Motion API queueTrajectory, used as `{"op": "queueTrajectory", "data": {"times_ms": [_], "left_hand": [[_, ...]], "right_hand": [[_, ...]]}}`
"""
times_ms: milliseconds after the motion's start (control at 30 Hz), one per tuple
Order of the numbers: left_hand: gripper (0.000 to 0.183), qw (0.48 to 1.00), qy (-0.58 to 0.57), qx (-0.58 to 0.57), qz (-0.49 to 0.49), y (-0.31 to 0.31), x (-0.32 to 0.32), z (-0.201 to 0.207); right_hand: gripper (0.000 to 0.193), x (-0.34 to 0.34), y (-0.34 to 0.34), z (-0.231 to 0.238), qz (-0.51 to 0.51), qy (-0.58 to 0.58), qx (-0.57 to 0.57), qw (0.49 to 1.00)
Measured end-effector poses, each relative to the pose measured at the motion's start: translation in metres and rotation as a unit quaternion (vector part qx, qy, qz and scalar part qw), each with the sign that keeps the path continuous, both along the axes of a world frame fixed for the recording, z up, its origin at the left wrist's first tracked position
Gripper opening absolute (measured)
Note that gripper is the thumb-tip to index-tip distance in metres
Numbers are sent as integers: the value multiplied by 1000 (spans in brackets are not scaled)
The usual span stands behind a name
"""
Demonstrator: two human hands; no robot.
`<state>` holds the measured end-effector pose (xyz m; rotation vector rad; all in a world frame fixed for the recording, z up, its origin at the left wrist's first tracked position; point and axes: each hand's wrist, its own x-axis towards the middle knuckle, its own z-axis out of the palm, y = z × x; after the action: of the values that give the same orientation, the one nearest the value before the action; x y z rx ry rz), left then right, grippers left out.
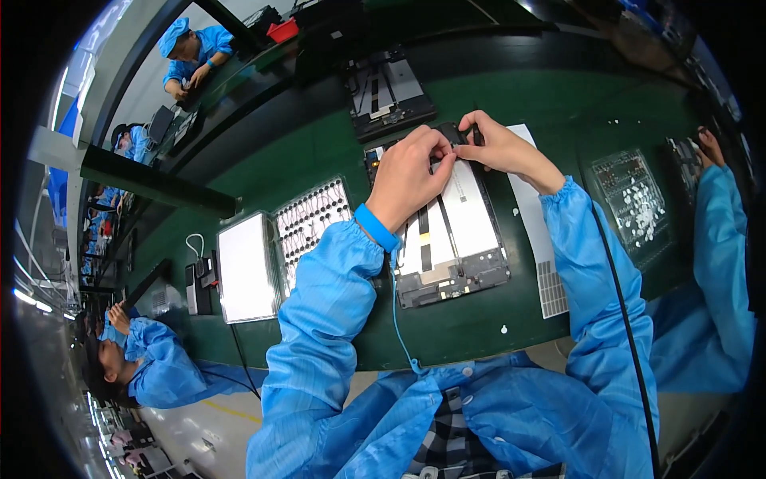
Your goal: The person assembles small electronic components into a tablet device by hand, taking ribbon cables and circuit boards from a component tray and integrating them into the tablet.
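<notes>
An opened tablet [471, 227] lies on the green bench in front of me, its silvery-white battery area, dark ribbon cables and black end boards showing. My left hand [411, 176], with a blue wrist strap, is over its upper part; thumb and fingertips are pinched together. My right hand [511, 152] meets it at the tablet's far right corner, index finger bent and thumb pressed close to the left fingertips. Whatever small thing the fingers hold is too hidden to name. A second opened tablet [387, 96] lies just beyond.
To my left are a clear tray of small black parts with wires [315, 219] and a tray with a white sheet [247, 271]. A paper strip [531, 219] lies right of the tablet. Farther right is a tray of white pieces [634, 203] beside a co-worker's arm [718, 231]. A black cable [622, 303] crosses my right sleeve.
</notes>
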<state>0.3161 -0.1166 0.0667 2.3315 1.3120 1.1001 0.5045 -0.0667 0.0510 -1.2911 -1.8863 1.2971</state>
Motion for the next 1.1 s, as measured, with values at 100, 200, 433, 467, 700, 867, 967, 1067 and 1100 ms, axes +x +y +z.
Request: {"op": "queueTrajectory", "data": {"times_ms": [100, 200, 433, 467, 700, 867, 967, 1067, 1100], "left_hand": [[14, 999, 8, -18, 30, 0, -1, -2], [16, 999, 22, -8, 44, 6, -1, -9], [15, 995, 70, -14, 75, 4, 2, -9], [16, 995, 70, -8, 77, 5, 2, -15], [29, 998, -53, 13, 15, 7, -11, -18], [64, 992, -76, -52, 89, -81, -74, -24], [80, 955, -180, -236, 14, -106, -45, -41], [76, 892, -378, -236, -69, -117, -46, -44], [75, 889, -396, -222, -69, -119, -49, -40]], "right_hand": [[44, 0, 0, 0, -3, 5, 4, 1000], [44, 1, 0, 0, -6, 1, 12, 1000], [46, 2, -5, -2, -18, 0, 27, 999], [46, 2, -8, -2, -18, -3, 29, 999], [46, 15, -45, -20, -117, 35, 241, 963], [39, 23, -102, -12, -40, 73, 214, 973], [34, 15, -119, -7, -71, 73, 205, 973], [30, -13, -134, 12, -108, 294, 66, 947], [29, -14, -127, 17, -120, 299, 86, 943]]}}
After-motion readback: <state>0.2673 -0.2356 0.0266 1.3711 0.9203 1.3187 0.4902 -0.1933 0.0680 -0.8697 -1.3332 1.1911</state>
